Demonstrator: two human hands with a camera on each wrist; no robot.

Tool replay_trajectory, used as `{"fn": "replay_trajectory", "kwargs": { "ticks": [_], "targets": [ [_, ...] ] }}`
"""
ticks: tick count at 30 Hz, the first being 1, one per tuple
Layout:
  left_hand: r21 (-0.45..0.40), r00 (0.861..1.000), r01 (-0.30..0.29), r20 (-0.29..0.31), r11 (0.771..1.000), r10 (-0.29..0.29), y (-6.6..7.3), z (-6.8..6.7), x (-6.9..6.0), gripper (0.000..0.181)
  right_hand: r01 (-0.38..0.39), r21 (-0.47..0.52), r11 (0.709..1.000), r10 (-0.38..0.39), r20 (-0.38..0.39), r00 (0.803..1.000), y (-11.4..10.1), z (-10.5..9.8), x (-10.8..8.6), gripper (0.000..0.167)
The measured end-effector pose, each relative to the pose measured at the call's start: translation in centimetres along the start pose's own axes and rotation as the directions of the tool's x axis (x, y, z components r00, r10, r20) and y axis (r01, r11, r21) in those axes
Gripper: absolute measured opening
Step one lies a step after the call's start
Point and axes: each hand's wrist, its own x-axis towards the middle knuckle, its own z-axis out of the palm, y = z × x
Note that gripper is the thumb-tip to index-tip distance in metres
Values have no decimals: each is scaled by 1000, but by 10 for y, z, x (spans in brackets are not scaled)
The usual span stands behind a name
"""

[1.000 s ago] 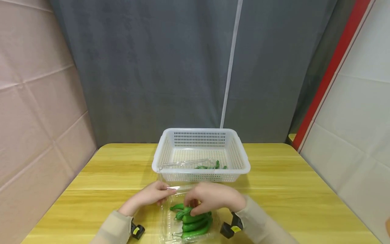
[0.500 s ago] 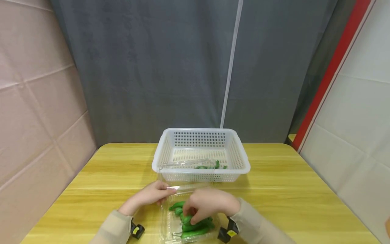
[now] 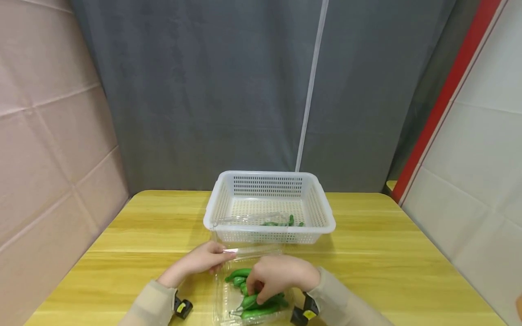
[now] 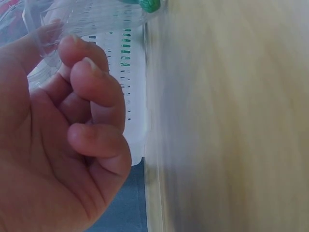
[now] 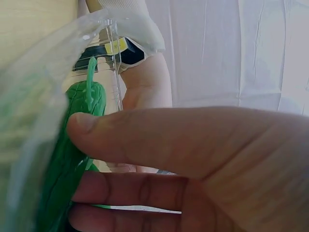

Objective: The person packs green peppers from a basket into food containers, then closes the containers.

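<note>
In the head view several green peppers [image 3: 261, 311] lie in a clear plastic clamshell box [image 3: 219, 294] near the table's front. My left hand [image 3: 204, 259] pinches the box's far left edge between thumb and forefinger. The left wrist view shows its other fingers [image 4: 99, 92] loosely bent, apart from the clear plastic [image 4: 82, 17]. My right hand [image 3: 281, 275] is over the box, fingers down among the peppers. In the right wrist view its thumb lies against a green pepper [image 5: 63, 164] with fingers on the near side below; the fingertips are partly hidden behind it.
Behind the box stands a white perforated basket [image 3: 269, 229] with a few green peppers [image 3: 291, 220] in it. The box's raised clear lid [image 3: 248, 219] leans toward its front rim. The wooden table [image 3: 379, 253] extends to both sides, and a grey curtain [image 3: 204, 90] hangs behind.
My right hand has moved slightly down toward me within the box, and the peppers under its fingers have shifted. My left hand keeps its hold on the box edge.
</note>
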Motion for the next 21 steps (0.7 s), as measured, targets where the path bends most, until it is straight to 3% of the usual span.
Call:
{"fn": "replay_trajectory", "kwargs": {
  "ticks": [5, 12, 21],
  "targets": [
    [6, 999, 24, -44, 1000, -24, 4, -3, -3, 43, -10, 28, 1000, 10, -6, 1000, 4, -3, -2, 12],
    [-16, 999, 14, -32, 1000, -14, 1, -2, -3, 40, -26, 126, 992, 31, -38, 999, 9, -12, -13, 12],
    [-8, 1000, 4, -25, 1000, -4, 0, -2, -3, 42, -62, 308, 949, 120, -170, 978, 38, -36, -48, 13]
  ]
}}
